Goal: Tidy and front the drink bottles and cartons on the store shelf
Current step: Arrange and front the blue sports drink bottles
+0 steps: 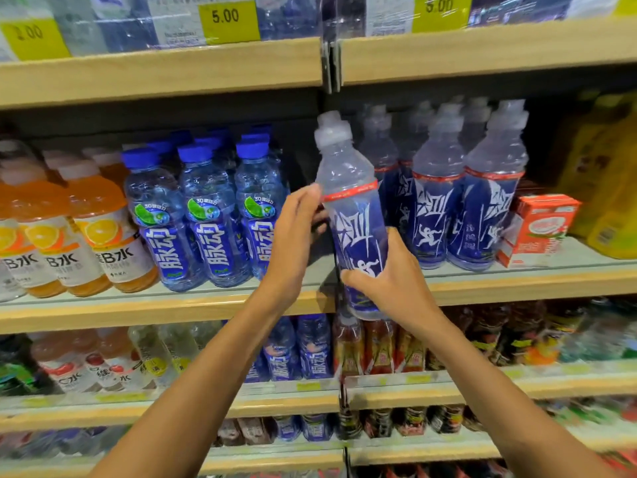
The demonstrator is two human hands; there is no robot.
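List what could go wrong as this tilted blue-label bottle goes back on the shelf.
1. The held bottle is tilted, its base out past the shelf edge. The right hand grips it low and the left hand holds it near the red band; a slip would likely drop it.
2. Going into the gap, it may knock the matching bottles or the blue-capped bottles on either side.

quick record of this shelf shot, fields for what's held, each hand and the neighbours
held item: blue-label bottle, tilted, in front of the shelf
left hand: grips its upper label
right hand: grips its lower body
to its right: matching bottles, then a red carton
to its left: blue-capped bottles, orange drinks
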